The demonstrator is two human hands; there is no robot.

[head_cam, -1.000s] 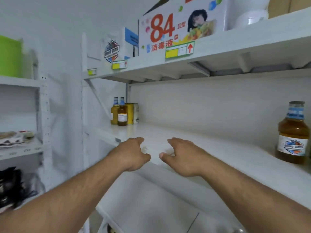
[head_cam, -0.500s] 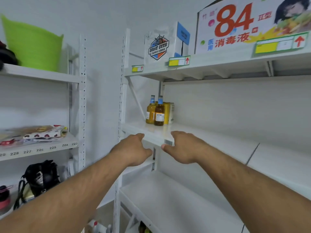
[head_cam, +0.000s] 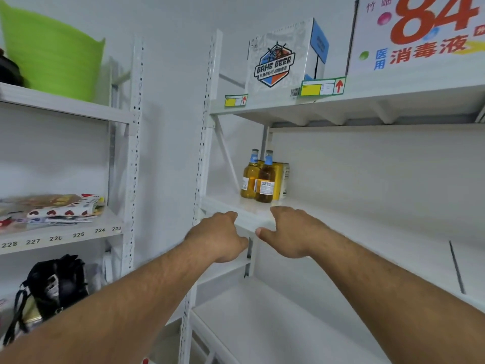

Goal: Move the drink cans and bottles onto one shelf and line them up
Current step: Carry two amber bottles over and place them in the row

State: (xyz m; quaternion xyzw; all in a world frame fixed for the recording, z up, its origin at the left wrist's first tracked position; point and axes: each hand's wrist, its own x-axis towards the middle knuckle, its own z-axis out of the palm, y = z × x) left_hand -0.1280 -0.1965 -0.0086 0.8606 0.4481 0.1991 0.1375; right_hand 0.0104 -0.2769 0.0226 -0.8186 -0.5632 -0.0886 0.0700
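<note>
Two bottles point(head_cam: 258, 177) and yellow cans point(head_cam: 280, 181) clustered at the far left corner of the middle shelf point(head_cam: 341, 227). Left hand point(head_cam: 217, 237) and right hand point(head_cam: 286, 232) empty, fingers loosely curled at the shelf edge. Best reaching deep, taking one bottle per hand by the body, upright.

White carton point(head_cam: 282, 57) on top shelf: logo "BAHE BEER". Larger carton point(head_cam: 420, 35) to its right: red "84", "消毒液", blue "医用". Left shelf edge point(head_cam: 60, 239): numbers 228, 227, 225, 224, 223. Bottle labels illegible.
</note>
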